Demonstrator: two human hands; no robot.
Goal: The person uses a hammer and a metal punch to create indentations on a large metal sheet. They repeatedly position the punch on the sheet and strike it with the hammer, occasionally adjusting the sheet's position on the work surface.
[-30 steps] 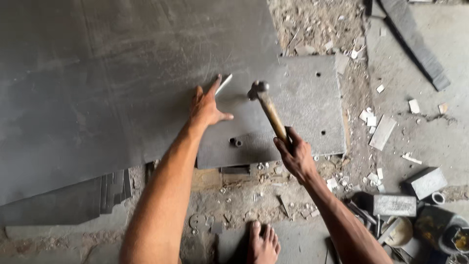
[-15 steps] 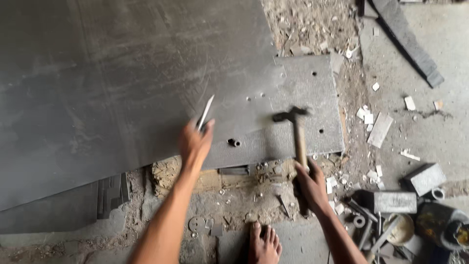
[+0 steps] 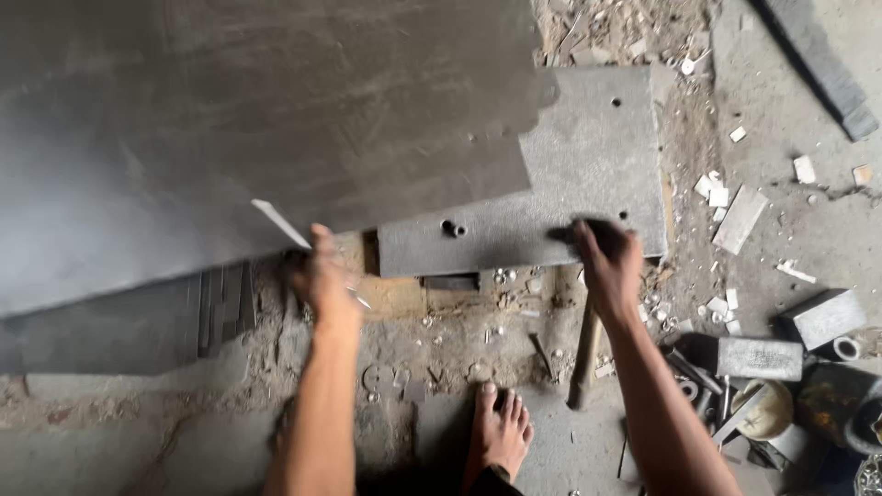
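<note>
Grey metal sheet (image 3: 276, 119) gripped at its edge by left hand (image 3: 323, 280), fingers curled round a chisel (image 3: 280, 223) — right hand (image 3: 606, 262) clenched on hammer (image 3: 585, 354).

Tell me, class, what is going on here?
A barefoot person crouches over a big dark metal sheet on a gritty workshop floor. The left hand holds a thin pale marking stick at the sheet's edge. The right hand grips a wooden-handled hammer, head resting on a grey drilled plate. Metal blocks lie to the right.
</note>
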